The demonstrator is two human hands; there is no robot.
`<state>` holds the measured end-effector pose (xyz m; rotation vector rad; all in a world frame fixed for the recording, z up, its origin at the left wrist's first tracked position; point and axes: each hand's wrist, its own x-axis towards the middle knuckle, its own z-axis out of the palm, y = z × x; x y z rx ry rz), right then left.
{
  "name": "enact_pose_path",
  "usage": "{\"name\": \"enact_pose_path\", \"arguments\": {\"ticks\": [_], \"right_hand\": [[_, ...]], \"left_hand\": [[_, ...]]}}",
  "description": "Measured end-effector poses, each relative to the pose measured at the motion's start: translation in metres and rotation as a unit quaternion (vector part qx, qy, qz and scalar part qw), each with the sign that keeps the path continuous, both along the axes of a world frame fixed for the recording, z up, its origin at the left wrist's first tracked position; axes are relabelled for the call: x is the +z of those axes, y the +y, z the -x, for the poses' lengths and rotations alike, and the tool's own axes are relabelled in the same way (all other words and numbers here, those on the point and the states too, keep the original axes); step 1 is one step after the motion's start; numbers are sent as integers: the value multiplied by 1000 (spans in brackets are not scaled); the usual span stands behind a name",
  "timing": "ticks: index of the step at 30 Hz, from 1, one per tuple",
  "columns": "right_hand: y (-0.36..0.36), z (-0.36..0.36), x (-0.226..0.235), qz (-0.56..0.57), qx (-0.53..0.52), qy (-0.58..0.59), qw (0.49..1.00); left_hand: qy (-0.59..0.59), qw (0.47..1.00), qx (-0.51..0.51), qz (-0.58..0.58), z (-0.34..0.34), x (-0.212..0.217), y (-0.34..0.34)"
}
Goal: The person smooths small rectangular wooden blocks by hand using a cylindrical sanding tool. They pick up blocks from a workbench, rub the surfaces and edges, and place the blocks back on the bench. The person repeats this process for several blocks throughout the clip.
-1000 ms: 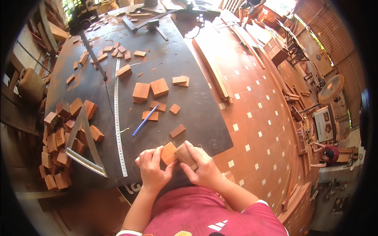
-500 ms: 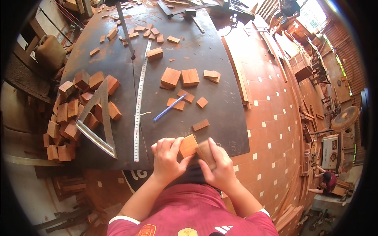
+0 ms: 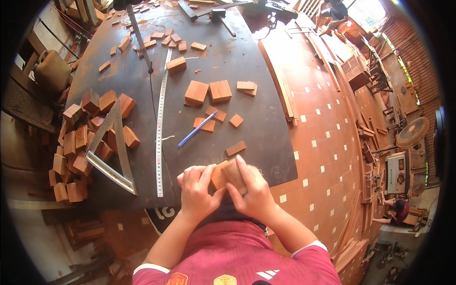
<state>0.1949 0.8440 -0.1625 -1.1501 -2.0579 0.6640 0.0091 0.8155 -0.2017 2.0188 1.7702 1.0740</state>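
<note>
Above the near edge of the dark table, my left hand (image 3: 197, 189) is closed on an orange-brown wood block (image 3: 219, 176). My right hand (image 3: 254, 187) grips a darker, duller wood block (image 3: 234, 176), which overlaps the first and hides part of it; the two seem to touch. Just beyond my hands lies a small dark wood piece (image 3: 235, 148). A blue pen (image 3: 194, 134) rests across a flat wood piece (image 3: 204, 124). Farther off sit two larger square blocks (image 3: 196, 91), side by side.
A metal triangle square (image 3: 124, 156) leans on a heap of wood blocks (image 3: 71, 142) at the left. A white measuring tape (image 3: 160, 128) runs up the table (image 3: 266, 142) beside a slot with an upright saw blade (image 3: 141, 45). Two people (image 3: 332, 14) are farther off at the right.
The two blocks have come together, the right one sliding over the left one. The whole view has shifted slightly, moving the table's things a little leftward.
</note>
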Motion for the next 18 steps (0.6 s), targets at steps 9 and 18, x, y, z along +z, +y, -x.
{"name": "enact_pose_path", "arguments": {"ticks": [9,18], "right_hand": [[-31,-15,2,44,-21,-3,999],[-27,-10,-3,34,-42,3,999]], "left_hand": [[2,1000,23,-8,0,-4,-2],[-3,1000,16,-3,2,-1,-2]]}}
